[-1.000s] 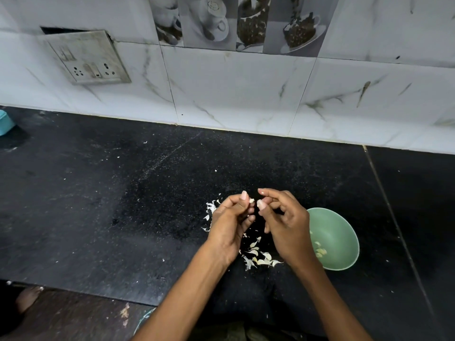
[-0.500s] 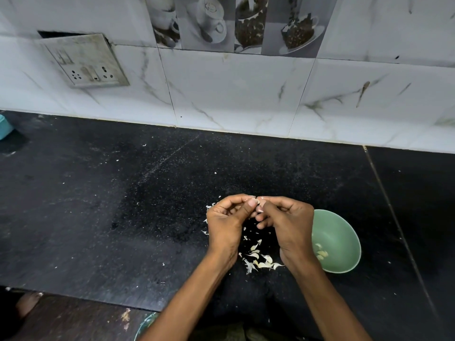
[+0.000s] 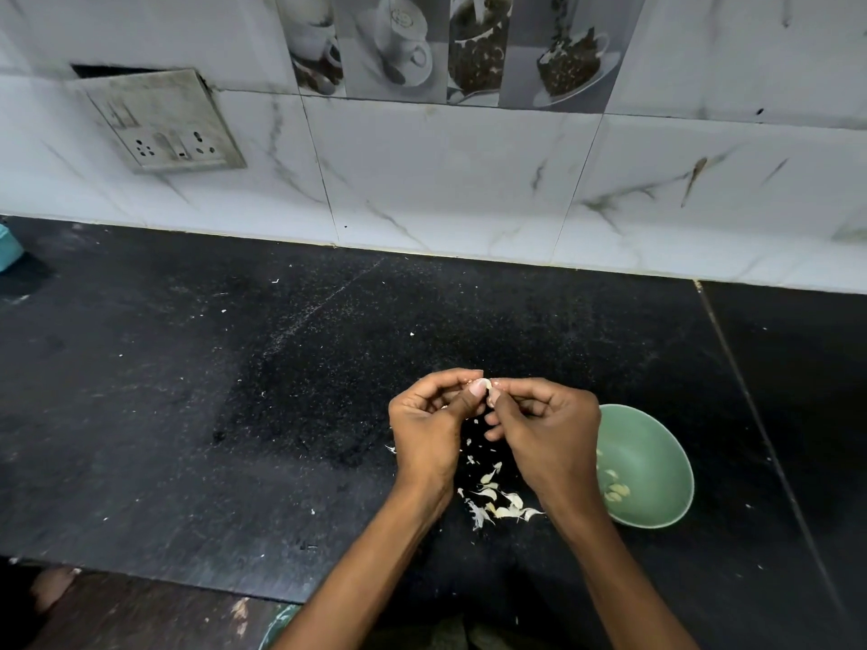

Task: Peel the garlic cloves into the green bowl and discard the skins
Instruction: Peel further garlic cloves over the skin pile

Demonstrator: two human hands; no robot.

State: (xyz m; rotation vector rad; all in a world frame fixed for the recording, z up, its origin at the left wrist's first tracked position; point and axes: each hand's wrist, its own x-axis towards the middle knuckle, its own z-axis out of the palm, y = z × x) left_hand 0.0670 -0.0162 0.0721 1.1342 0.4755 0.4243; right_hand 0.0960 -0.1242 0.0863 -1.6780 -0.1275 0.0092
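A small pale garlic clove (image 3: 489, 388) is pinched between the fingertips of both hands above the black counter. My left hand (image 3: 429, 424) holds it with thumb and curled fingers. My right hand (image 3: 544, 433) pinches its other side. The green bowl (image 3: 657, 462) sits just right of my right hand and has a few peeled cloves (image 3: 615, 491) in it. Loose white garlic skins (image 3: 497, 501) lie scattered on the counter below and between my hands.
The black stone counter (image 3: 234, 391) runs left to right, with a seam (image 3: 750, 405) on the right. A tiled wall with a socket plate (image 3: 164, 122) stands behind. A teal object (image 3: 7, 248) sits at the far left edge. Part of a round rim (image 3: 277, 626) shows below the counter's front edge.
Both hands have closed in together on the clove and dropped slightly. The bowl and the skins have not moved.
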